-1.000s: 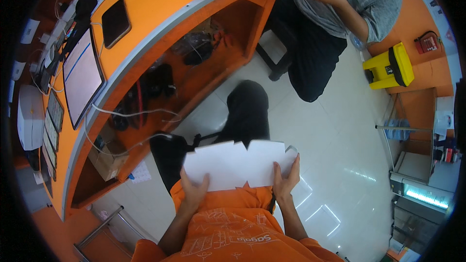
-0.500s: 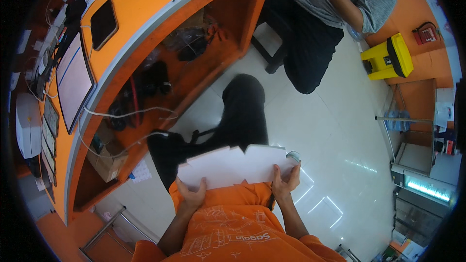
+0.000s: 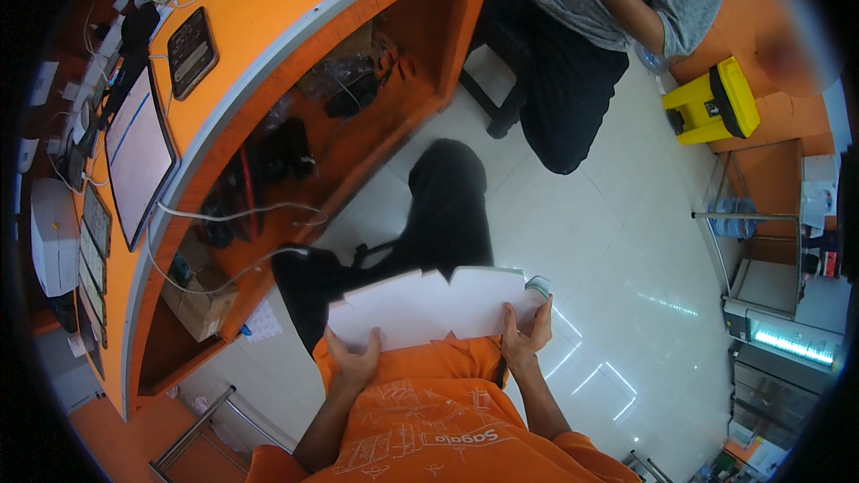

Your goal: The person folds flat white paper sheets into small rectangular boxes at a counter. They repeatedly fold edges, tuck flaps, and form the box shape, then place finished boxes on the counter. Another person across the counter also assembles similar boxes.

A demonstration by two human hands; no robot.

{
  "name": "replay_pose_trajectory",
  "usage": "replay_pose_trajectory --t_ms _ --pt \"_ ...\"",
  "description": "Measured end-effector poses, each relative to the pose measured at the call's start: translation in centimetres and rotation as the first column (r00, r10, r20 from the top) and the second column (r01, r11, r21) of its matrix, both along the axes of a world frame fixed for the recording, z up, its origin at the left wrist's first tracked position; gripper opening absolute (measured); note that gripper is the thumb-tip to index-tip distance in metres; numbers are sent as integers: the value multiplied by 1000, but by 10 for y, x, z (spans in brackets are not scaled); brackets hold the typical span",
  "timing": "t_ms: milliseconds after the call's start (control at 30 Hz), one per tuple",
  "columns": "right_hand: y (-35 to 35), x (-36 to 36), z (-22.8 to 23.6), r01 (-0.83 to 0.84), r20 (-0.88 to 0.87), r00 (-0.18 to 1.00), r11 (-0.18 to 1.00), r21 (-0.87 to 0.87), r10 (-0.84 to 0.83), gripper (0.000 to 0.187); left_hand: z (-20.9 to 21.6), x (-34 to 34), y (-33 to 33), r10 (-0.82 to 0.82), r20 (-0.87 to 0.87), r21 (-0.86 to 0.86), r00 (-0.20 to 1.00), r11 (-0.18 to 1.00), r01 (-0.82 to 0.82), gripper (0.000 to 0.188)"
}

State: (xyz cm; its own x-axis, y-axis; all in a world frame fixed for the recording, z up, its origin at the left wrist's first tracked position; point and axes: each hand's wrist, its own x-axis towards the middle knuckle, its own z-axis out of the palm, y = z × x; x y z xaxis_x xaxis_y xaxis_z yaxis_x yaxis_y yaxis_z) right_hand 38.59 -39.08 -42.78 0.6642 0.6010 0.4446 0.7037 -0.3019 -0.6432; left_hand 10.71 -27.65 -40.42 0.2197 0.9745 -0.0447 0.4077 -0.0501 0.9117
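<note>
Fingers (image 3: 543, 311) of left hand (image 3: 354, 363) and right hand (image 3: 526, 345) pinch opposite ends of a notched white card (image 3: 429, 309) above the lap (image 3: 413, 258), fingertips mostly hidden behind it; thumbs (image 3: 509, 317) show in front, forearms (image 3: 542, 401) slant inward.

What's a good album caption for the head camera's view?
Left fingers and right fingers hold a notched white sheet between them, near a curved orange desk.
</note>
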Motion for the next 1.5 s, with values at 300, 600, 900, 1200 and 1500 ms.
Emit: replay_pose_trajectory --t_ms 300,600,900,1200,1500 --pt "6 0 4 1 27 1000 1000 2 -1 69 16 12 2 130 88 -345 988 934 -92 74" --pt "15 -8 24 95 -430 892 988 -124 -140 69 -1 9 7 66 62 -70 996 996 -62 60" --pt "25 -10 34 88 -549 830 995 -46 -99 74 13 14 12 74 -11 24 997 997 -73 66" --pt "40 -6 46 13 -424 902 987 -162 -82 70 9 17 20 117 -12 -106 993 987 -118 67" --pt "60 2 43 -67 -519 854 984 -165 -29 65 4 14 38 83 -11 -281 996 956 -83 70"
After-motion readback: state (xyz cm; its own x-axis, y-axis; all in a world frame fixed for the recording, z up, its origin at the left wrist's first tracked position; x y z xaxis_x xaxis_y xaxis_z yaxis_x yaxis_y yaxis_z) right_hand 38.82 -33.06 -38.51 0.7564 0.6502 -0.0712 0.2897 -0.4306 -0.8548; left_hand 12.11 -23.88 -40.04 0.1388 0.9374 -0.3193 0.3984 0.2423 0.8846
